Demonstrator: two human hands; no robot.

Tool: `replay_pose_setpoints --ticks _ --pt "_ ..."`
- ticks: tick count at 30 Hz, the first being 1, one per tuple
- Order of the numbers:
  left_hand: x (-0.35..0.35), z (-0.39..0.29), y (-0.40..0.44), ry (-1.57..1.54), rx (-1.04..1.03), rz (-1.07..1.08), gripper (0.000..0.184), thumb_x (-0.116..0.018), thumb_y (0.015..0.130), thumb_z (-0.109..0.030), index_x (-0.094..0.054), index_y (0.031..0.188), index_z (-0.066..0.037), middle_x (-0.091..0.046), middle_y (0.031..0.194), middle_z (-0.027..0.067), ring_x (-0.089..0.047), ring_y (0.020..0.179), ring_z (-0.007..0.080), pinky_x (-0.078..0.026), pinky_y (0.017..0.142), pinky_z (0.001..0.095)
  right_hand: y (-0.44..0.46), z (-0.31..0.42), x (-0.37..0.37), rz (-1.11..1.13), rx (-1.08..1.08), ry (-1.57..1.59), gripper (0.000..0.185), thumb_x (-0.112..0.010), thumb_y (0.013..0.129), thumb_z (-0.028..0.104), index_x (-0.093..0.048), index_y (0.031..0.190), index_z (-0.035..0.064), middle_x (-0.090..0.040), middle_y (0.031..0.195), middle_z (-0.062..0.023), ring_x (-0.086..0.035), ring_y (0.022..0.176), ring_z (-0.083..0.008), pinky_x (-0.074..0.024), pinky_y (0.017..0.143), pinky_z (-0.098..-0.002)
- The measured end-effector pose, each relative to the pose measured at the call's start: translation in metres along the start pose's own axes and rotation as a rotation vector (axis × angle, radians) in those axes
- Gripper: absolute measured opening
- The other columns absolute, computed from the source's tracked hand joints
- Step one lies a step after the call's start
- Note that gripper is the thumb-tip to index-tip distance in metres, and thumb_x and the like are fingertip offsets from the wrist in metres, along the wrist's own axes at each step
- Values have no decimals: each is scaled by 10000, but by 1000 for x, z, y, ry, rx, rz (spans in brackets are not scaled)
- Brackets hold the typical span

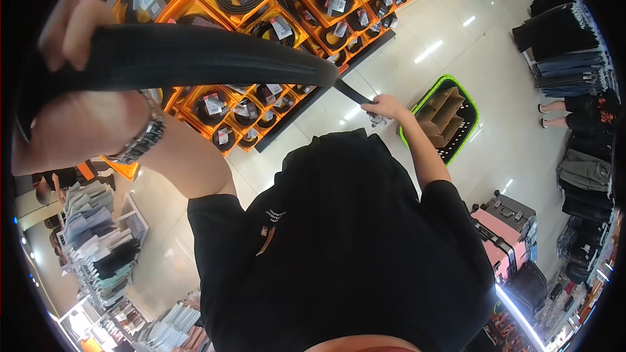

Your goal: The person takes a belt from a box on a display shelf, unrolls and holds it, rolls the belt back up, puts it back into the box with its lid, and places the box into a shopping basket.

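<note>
A long black belt (215, 58) stretches across the upper left of the head view, its near part looming large close to the camera. My left hand (98, 124), with a metal-link watch (145, 138) on the wrist, is closed around the near end. Farther out, my right hand (389, 107) grips the narrow-looking far part. A small shiny, crumpled-looking piece (377, 119) hangs just below the right fingers; I cannot make out what it is. The belt passes in front of the display of coiled belts.
Orange display boxes (215, 10) hold several coiled belts with white tags. A green-rimmed black shopping basket (476, 120) containing cardboard (443, 117) stands on the tiled floor beyond my right arm. Pink suitcase (499, 238) and clothing racks (567, 32) line the right; folded clothes (98, 234) are at left.
</note>
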State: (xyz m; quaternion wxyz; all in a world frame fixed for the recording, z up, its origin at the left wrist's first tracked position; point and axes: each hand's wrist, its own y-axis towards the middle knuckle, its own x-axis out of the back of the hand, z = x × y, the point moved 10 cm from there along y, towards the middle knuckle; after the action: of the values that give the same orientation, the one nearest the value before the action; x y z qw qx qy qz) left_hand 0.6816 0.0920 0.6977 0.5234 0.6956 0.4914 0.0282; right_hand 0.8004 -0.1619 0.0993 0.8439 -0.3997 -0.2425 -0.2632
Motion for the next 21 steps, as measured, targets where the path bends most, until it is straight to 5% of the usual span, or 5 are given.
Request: replay_pose_setpoints --ticks 8,10,14,16,21 --pt "68 27 -50 462 -57 -387 269 -571 712 -115 -584 976 -67 -591 995 120 -503 737 197 -383 613 311 -31 -114 5 -280 -208 448 461 -593 754 384 -661 885 -52 -663 811 -153 -621 764 -228 -479 718 -327" --pt "64 70 -57 348 189 21 220 -572 783 -102 -580 999 -63 -592 972 130 -481 678 181 -365 589 299 -54 -118 25 -378 -221 558 425 -590 819 366 -657 895 -47 -632 778 -87 -566 735 -165 -445 681 -295" --pt "82 96 -84 611 199 -64 262 -639 845 -265 -560 949 -39 -578 929 152 -490 711 161 -378 563 263 -88 -104 53 -398 -259 739 420 -596 856 408 -645 855 -8 -537 717 2 -462 664 -99 -380 614 -256" --pt "80 110 -92 801 258 -93 541 -767 703 -483 -561 928 -36 -530 899 84 -506 771 165 -427 664 273 -91 -94 67 -453 -203 699 491 -584 861 450 -649 799 -33 -577 668 -23 -500 614 -111 -405 576 -269" --pt "72 170 -114 959 517 71 661 -917 500 -258 -472 956 -80 -467 927 27 -478 874 145 -397 800 268 -126 29 117 -299 114 680 325 -602 865 310 -610 765 1 -581 606 -24 -499 558 -100 -406 526 -284"
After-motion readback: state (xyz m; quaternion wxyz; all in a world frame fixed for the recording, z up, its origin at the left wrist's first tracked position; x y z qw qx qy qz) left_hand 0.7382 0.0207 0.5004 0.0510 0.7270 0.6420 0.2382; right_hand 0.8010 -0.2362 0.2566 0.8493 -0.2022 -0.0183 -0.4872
